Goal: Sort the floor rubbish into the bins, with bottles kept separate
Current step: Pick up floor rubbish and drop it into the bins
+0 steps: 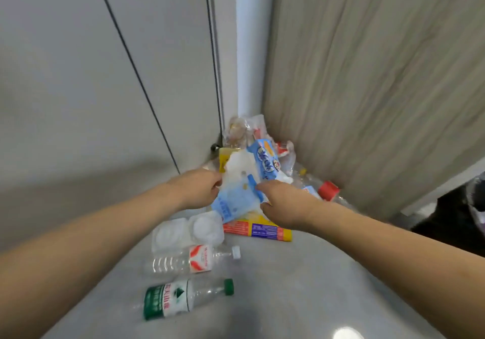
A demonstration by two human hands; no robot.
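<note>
Head view: blue wrappers [236,202] at frame centre gripped by left hand [198,189] and right hand [282,204], fingers curled on them; non-bottle pickup judged underway; bin needed next, bottles [183,299] left aside.

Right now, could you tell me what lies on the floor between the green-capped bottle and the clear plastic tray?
In the head view, the red-labelled bottle lies on its side between the green-capped bottle and the clear plastic tray.
</note>
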